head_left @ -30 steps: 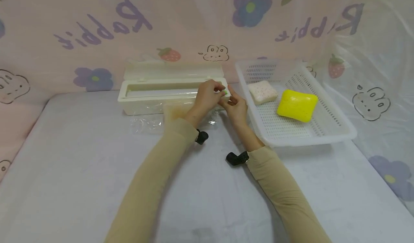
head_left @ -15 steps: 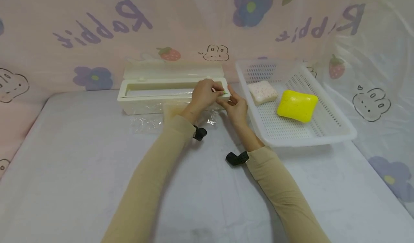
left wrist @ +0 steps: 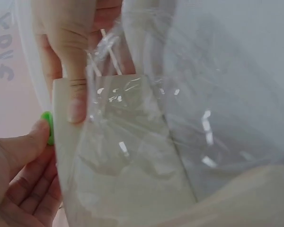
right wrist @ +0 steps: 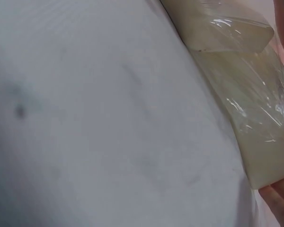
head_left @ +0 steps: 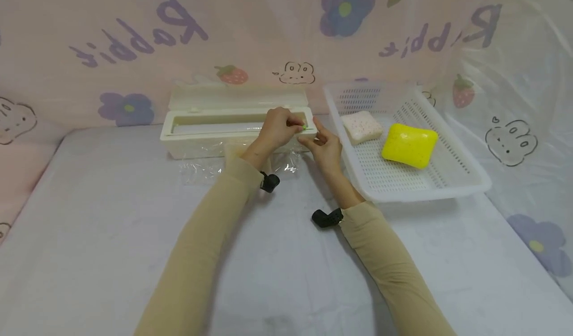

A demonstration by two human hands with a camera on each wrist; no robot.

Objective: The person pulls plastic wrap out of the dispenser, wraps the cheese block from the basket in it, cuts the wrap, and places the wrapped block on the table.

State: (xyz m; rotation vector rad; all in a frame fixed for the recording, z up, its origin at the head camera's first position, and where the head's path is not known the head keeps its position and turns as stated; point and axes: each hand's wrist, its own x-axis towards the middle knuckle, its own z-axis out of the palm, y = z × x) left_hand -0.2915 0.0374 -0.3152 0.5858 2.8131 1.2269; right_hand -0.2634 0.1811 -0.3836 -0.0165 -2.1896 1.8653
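One box (head_left: 197, 149) | left grip (head_left: 275, 128) pinches green slider (left wrist: 49, 128) | right grip (head_left: 329, 150) clamps end edge | basket (head_left: 416, 195) beside

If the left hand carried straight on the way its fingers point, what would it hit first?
Probably the right hand: in the head view, the left hand, pinching a small green piece, points rightward toward its raised index finger. Depth there is hard to judge.

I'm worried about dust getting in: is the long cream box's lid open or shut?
Open: the lid stands raised behind the box, whose inside shows.
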